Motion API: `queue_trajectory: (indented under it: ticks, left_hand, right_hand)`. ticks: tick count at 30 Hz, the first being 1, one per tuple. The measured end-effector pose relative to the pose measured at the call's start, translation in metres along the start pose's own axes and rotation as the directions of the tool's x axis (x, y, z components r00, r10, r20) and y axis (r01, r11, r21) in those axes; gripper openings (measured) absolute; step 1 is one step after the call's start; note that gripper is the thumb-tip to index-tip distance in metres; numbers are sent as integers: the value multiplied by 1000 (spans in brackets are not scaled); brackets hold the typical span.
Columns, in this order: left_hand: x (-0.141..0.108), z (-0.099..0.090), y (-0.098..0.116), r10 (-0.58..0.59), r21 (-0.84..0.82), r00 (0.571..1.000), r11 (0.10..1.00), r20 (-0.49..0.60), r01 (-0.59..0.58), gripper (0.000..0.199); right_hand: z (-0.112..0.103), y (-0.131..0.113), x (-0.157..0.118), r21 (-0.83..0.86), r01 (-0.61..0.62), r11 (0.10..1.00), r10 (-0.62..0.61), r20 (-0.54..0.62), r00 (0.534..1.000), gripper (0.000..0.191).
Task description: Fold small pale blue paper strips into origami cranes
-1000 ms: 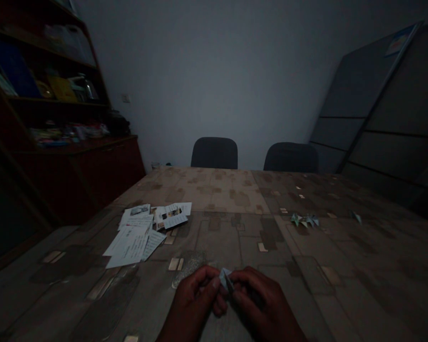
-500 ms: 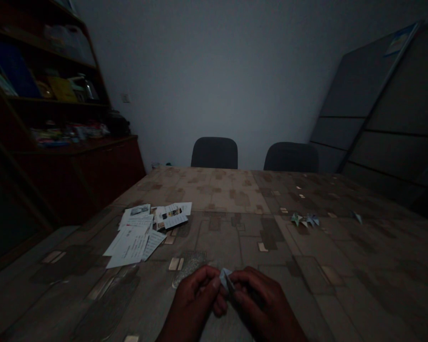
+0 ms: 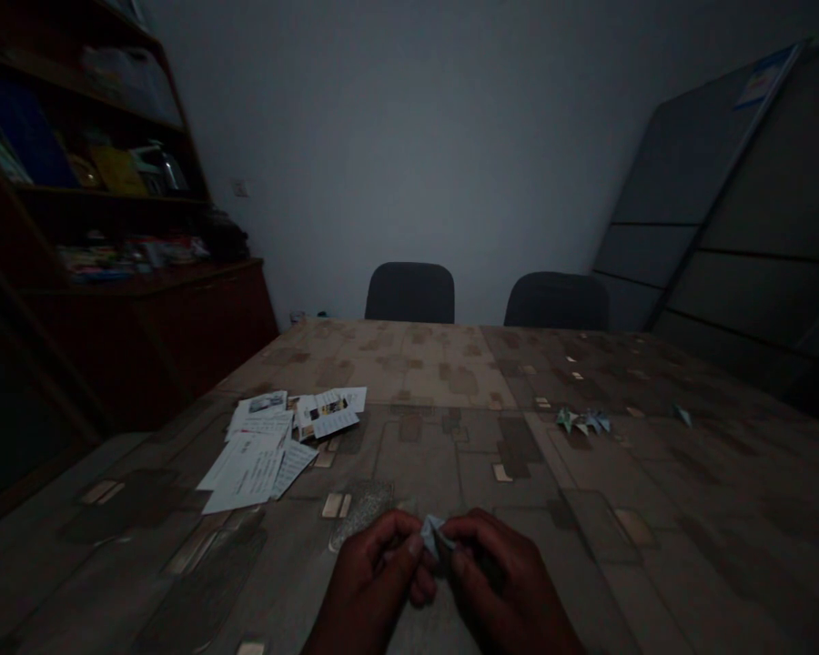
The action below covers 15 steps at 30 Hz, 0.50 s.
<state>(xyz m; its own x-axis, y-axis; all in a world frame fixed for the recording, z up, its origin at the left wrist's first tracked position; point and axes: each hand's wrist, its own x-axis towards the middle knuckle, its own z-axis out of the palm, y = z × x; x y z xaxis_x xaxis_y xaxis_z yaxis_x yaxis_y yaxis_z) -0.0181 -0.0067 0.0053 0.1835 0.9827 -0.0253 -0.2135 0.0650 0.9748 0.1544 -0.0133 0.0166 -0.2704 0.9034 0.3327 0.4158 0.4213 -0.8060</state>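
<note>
A small piece of folded pale paper (image 3: 431, 535) is held between my two hands, low in the middle of the view, over the near part of the table. My left hand (image 3: 380, 569) pinches its left side between thumb and fingers. On the other side, my right hand (image 3: 501, 569) grips a flap with thumb and forefinger. Part of the paper is covered by the fingertips, and the dim light hides its finer creases.
Loose printed sheets (image 3: 252, 455) lie in a pile on the patterned tablecloth (image 3: 409, 473) at the left. Several small folded paper pieces (image 3: 582, 420) sit together at the right, with another folded piece (image 3: 682, 415) farther right. Two dark chairs (image 3: 410, 293) stand behind the table.
The flap at the right of the folded paper stands a little farther open, as the right fingers have shifted slightly. Both hands stay in nearly the same place.
</note>
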Motion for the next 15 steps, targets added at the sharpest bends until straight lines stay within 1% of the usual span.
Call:
queue_trajectory:
  ticks: [6,10,15]
  left_hand:
    - [-1,1,-1,14,6,1000,1000,-3,-14,34]
    - [-1,2,0,22,-1,1000,1000,-2,-22,32]
    - [-1,2,-1,26,37,1000,999,-4,-26,35]
  right_hand:
    - [1,1,-1,-11,14,1000,-14,-2,1000,18]
    - [1,3,-1,-64,39,997,-41,-26,999,18]
    - [2,4,-2,-135,58,989,-64,-45,997,18]
